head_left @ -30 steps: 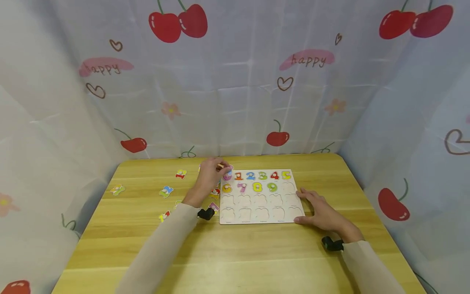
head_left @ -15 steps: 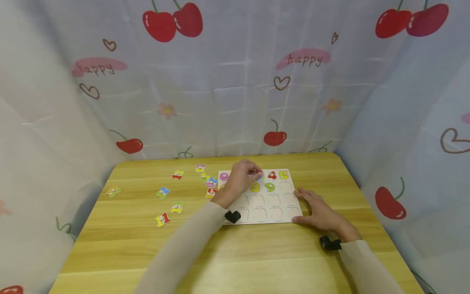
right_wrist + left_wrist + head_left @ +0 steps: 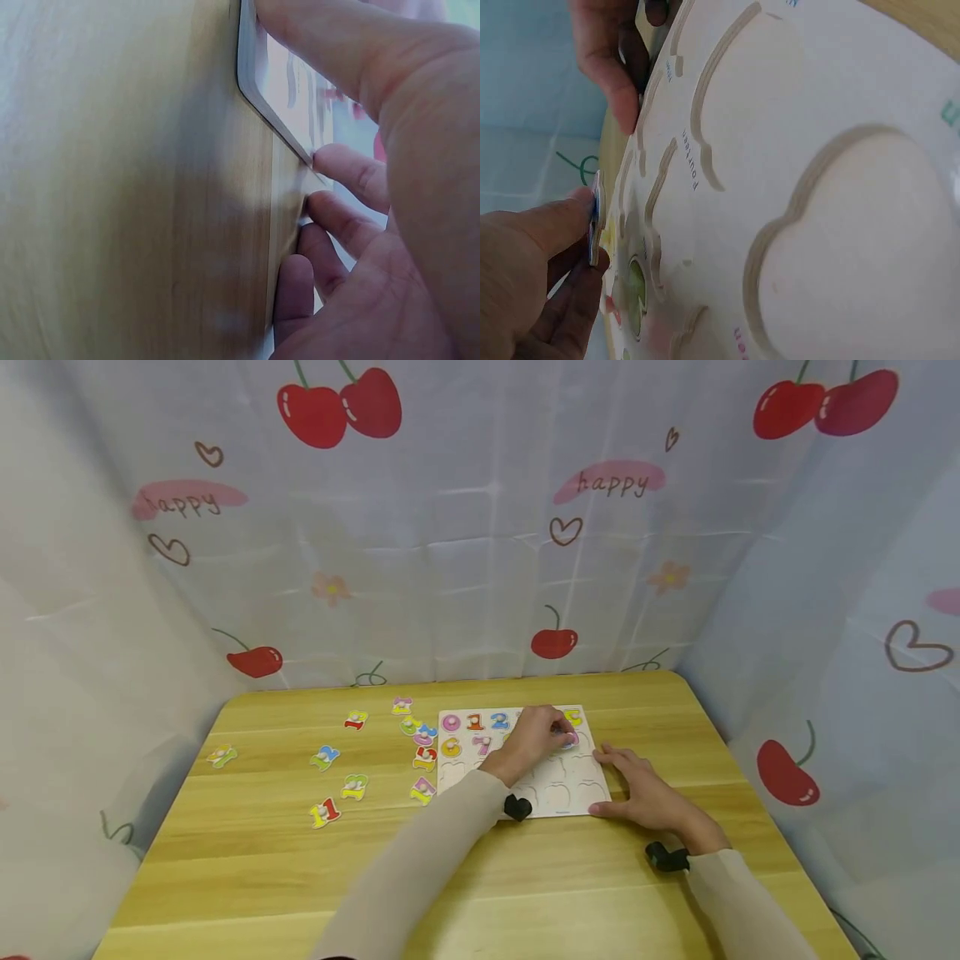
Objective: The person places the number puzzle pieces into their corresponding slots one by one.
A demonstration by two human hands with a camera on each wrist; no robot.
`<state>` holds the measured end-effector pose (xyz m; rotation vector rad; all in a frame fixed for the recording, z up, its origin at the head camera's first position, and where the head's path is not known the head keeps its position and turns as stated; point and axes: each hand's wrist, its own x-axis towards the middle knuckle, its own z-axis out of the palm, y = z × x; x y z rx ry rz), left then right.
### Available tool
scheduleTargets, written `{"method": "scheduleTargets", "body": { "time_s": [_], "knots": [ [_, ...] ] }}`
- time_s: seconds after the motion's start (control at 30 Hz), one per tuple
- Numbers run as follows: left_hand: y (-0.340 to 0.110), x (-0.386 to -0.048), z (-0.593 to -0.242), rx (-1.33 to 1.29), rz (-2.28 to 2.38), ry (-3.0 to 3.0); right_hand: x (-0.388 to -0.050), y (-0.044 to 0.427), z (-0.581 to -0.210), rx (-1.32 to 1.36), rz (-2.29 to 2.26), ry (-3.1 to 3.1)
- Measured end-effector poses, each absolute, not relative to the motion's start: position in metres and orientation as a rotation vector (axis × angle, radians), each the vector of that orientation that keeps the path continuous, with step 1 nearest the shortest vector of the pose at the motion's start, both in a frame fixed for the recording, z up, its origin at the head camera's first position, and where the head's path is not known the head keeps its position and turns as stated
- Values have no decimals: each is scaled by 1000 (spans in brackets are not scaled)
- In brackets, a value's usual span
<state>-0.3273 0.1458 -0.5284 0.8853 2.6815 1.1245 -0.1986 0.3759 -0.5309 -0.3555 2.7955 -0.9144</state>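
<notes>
My left hand point(image 3: 531, 741) pinches a small number puzzle piece point(image 3: 596, 221) on edge between thumb and fingers. In the head view this pink-and-blue piece point(image 3: 572, 741) shows at the fingertips, over the right end of the board's second row; its digits are unreadable. The white number puzzle board point(image 3: 557, 770) lies flat, with pieces such as 0, 1, 2, 6 and 7 seated and lower recesses bare. Part of it is hidden under my left hand and wrist. At its right side, my right hand point(image 3: 651, 789) rests thumb and index finger on the board's edge, fingers extended.
Several loose number pieces lie left of the board, including a red-and-yellow 11 point(image 3: 325, 812), a 13 point(image 3: 355, 787) and a 15 point(image 3: 424, 758). The wooden table point(image 3: 247, 877) is bounded by a cherry-print curtain point(image 3: 450, 610) at the back and sides.
My left hand has travelled rightward across the board with the piece, from its upper left corner to the second row's right end. The right hand stays at the board's edge.
</notes>
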Motion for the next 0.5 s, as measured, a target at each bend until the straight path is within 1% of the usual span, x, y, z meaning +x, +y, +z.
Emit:
{"method": "scheduleTargets", "body": {
  "time_s": [0.03,0.23,0.27,0.5],
  "knots": [
    [150,-332,-538,901,1119,2684,-198,376,-531,-355,-916,2795],
    [160,-331,-548,930,1035,2755,-198,374,-531,-360,-905,2805],
    [159,-326,-541,921,1012,2773,-198,374,-531,-362,-905,2808],
    [168,-322,-541,859,927,2864,-198,374,-530,-357,-915,2808]
  ]
}}
